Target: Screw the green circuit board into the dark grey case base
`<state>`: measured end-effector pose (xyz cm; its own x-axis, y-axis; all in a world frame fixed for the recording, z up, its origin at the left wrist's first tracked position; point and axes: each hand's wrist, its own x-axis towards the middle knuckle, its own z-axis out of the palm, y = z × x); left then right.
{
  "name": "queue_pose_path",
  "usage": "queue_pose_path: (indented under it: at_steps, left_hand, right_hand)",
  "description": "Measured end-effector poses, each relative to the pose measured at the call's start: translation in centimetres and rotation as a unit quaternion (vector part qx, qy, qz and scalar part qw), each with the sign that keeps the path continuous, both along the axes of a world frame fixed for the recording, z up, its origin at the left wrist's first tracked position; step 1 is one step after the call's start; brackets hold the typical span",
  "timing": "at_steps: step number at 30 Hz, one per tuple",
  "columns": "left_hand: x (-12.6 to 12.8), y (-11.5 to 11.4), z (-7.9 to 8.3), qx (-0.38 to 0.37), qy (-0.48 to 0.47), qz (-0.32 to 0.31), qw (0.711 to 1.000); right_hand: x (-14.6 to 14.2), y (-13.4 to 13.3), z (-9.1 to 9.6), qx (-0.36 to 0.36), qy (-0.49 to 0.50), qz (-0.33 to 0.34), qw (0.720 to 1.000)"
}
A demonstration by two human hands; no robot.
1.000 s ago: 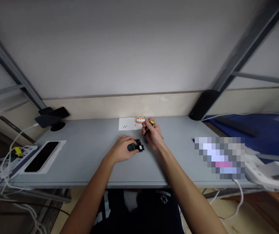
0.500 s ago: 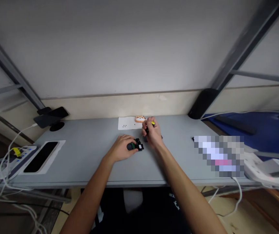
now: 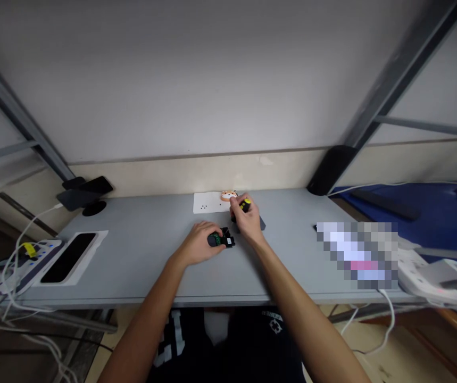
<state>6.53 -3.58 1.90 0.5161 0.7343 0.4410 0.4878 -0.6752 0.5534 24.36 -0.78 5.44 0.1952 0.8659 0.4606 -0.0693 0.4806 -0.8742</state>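
My left hand [image 3: 202, 242] is closed around the left end of what looks like an opened black computer mouse [image 3: 229, 241]. A green circuit board shows in it beside my fingers. In my right fist [image 3: 248, 215] is a screwdriver [image 3: 246, 204] with a black and yellow handle. Its tip points down and left toward the mouse, but I cannot tell whether it touches. A dark grey flat piece [image 3: 263, 224] lies partly hidden under my right hand. Behind, small dark screws [image 3: 204, 207] lie on a white sheet [image 3: 212, 200], near an orange and white animal-shaped item [image 3: 228, 196].
On the left are a phone [image 3: 68, 258] on white paper, a power strip [image 3: 39, 263] with cables, and a device on a stand [image 3: 93, 207]. A black cylinder [image 3: 332, 170] stands at the back right. A blurred-out screen [image 3: 356, 255] lies near a white power strip [image 3: 423, 276].
My right hand has turned and shifted slightly left, showing more of the screwdriver's yellow end and of the grey piece. My left hand and the mouse stay in place.
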Motion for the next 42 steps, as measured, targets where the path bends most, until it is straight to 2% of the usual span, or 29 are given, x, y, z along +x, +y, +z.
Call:
queue_pose_path:
  at_steps: [4,8,11,18,20,24,26,32,38,42]
  left_hand:
    - [0.0,0.0,-0.1,0.000,0.007,0.004,1.000]
    - [0.1,0.0,-0.1,-0.004,0.008,0.011,1.000]
    - [0.1,0.0,-0.1,-0.004,0.009,0.018,1.000]
    - [0.0,0.0,-0.3,0.005,0.007,0.014,1.000]
    - [0.0,0.1,-0.4,0.008,0.010,0.011,1.000]
    - [0.0,0.1,-0.4,0.012,0.018,0.008,1.000]
    - [0.0,0.1,-0.4,0.014,0.019,0.008,1.000]
    - [0.0,0.0,-0.1,0.012,0.024,0.004,1.000]
    - [0.0,-0.1,0.1,0.005,0.025,0.012,1.000]
    - [-0.1,-0.2,0.1,0.004,0.028,0.011,1.000]
  right_hand:
    - [0.0,0.0,-0.1,-0.027,0.033,0.070,0.997]
    - [-0.2,0.0,0.1,-0.023,0.069,0.130,0.989]
    - [0.0,-0.1,0.4,-0.036,0.133,0.210,0.968]
    - [1.6,-0.4,0.8,-0.102,0.238,0.267,0.928]
    - [1.8,-0.3,0.7,-0.107,0.236,0.265,0.929]
    - [1.3,0.2,0.4,-0.091,0.206,0.187,0.956]
    - [1.1,0.3,0.5,-0.080,0.202,0.168,0.961]
    - [1.0,-0.2,1.2,-0.090,0.199,0.239,0.946]
    - [0.5,-0.5,1.1,-0.095,0.174,0.177,0.964]
    - [0.5,-0.1,0.9,-0.081,0.144,0.182,0.969]
